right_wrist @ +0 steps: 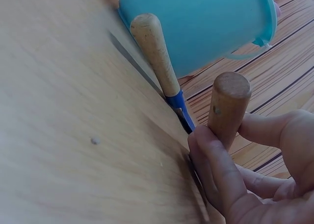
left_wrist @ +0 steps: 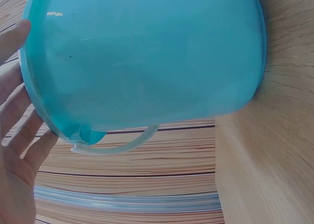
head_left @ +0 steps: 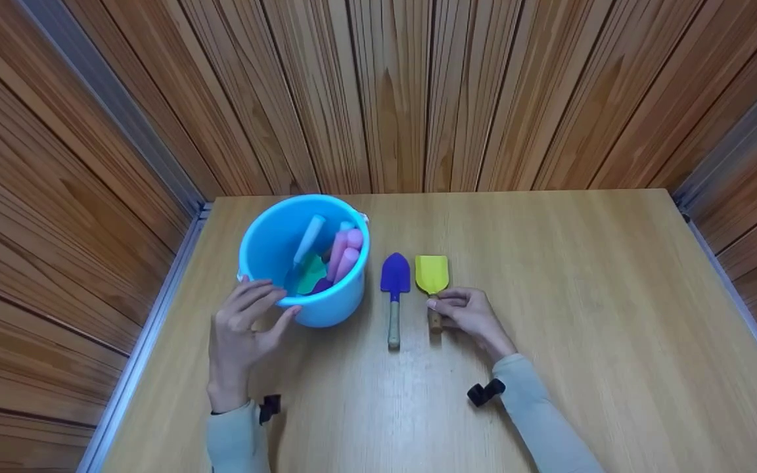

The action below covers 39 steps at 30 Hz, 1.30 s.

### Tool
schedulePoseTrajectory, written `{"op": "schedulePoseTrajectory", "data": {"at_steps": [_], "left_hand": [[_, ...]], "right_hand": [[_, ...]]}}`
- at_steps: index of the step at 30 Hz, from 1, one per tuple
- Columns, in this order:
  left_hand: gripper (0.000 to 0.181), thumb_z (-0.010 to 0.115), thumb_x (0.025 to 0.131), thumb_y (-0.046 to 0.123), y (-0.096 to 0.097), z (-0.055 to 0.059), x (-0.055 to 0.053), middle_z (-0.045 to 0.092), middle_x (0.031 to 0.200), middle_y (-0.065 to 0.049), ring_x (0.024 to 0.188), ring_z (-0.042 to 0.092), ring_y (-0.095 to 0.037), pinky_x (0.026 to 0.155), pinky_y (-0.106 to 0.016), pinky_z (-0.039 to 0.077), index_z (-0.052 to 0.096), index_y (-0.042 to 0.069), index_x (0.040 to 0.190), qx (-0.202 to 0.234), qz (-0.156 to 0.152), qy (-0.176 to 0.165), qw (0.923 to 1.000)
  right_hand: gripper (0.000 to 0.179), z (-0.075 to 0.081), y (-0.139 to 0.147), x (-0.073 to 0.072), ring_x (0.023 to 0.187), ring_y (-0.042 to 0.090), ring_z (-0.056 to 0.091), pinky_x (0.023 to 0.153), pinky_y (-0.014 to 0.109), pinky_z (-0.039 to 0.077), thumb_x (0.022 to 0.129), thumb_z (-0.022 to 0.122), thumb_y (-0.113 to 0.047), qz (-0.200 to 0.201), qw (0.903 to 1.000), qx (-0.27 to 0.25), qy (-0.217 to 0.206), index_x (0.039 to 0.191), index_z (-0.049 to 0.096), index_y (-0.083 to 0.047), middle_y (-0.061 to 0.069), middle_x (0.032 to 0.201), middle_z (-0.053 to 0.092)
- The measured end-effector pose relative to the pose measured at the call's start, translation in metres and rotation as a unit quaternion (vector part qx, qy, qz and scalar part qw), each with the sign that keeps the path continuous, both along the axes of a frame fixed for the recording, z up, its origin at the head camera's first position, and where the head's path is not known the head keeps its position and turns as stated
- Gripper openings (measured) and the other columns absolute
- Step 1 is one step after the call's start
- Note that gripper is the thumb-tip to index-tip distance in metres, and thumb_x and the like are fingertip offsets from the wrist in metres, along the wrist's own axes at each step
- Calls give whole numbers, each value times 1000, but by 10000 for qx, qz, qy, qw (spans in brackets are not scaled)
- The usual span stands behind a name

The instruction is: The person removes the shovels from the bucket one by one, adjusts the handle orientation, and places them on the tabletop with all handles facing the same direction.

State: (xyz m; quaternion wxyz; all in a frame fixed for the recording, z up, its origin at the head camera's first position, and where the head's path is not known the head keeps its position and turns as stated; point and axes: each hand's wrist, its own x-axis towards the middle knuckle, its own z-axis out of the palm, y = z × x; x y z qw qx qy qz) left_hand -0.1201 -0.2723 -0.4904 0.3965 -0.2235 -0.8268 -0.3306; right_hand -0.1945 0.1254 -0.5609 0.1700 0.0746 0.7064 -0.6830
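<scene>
A blue bucket (head_left: 329, 309) stands upright at the left of the table, holding toys with pink handles (head_left: 345, 256) and a green piece (head_left: 311, 274). My left hand (head_left: 244, 335) rests its spread, fairly straight fingertips at the near left of the rim; in the left wrist view the fingers (left_wrist: 24, 133) reach along that rim. With thumb and fingers, my right hand (head_left: 474, 315) pinches the wooden handle (right_wrist: 229, 104) of a yellow toy shovel (head_left: 432, 272). To its left lies a blue-bladed toy trowel (head_left: 395, 274), its wooden handle pointing toward me.
The wooden table (head_left: 589, 302) meets a plank wall (head_left: 391, 98) at the back. Metal rails (head_left: 148, 322) run along its sides. A white bucket handle (left_wrist: 127, 146) hangs down the bucket's far side. Each wrist wears a small black camera (head_left: 485, 393).
</scene>
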Motion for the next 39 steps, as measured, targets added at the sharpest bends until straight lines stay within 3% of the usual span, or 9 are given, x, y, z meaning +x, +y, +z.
{"op": "schedulePoseTrajectory", "data": {"at_steps": [9, 17, 25, 30, 34, 39], "left_hand": [[44, 99, 73, 12, 0, 1, 1, 82, 113, -2, 113, 76, -23, 110, -57, 53, 84, 12, 114, 12, -15, -49, 10000], [44, 99, 74, 13, 1, 0, 2, 82, 114, -2, 113, 76, -23, 111, -52, 53, 84, 12, 115, 27, 8, -67, 10000], [44, 99, 73, 12, 0, -1, 1, 82, 113, -2, 112, 76, -23, 110, -53, 54, 84, 12, 115, 64, 8, -57, 10000], [44, 100, 73, 13, 0, -1, 0, 82, 112, -3, 111, 77, -25, 109, -50, 55, 84, 11, 114, -8, 7, -24, 10000], [43, 99, 73, 14, 0, -1, 0, 82, 112, -4, 111, 77, -27, 110, -46, 54, 84, 10, 114, -53, 15, -21, 10000], [43, 99, 74, 13, 0, 0, 0, 82, 113, -3, 110, 77, -27, 110, -50, 54, 84, 11, 114, -13, 4, -68, 10000]], "right_hand": [[37, 0, 0, -1, 87, 11, 75, 77, 28, 65, 94, 83, -14, -34, 9999, -8, -115, 121, 69, 6, 3, 98, 80], [32, -1, -5, 1, 84, 10, 75, 75, 28, 66, 93, 83, -11, -94, 9998, 58, 146, 116, 71, 7, 3, 99, 79], [37, 1, -9, 6, 79, 16, 73, 68, 35, 67, 90, 87, -13, -99, 9974, 675, 242, 119, 70, 3, 11, 104, 71], [38, -2, -11, 8, 79, 16, 71, 61, 33, 65, 90, 87, -14, -61, 9925, 1155, 404, 122, 69, -2, 11, 108, 71], [39, -4, -10, 9, 73, 15, 71, 58, 30, 63, 90, 87, -15, -41, 9906, 1267, 522, 122, 70, -1, 11, 107, 71], [36, -5, -11, 9, 67, 14, 69, 54, 28, 59, 90, 86, -13, -38, 9903, 1242, 616, 119, 70, 0, 11, 104, 71]]}}
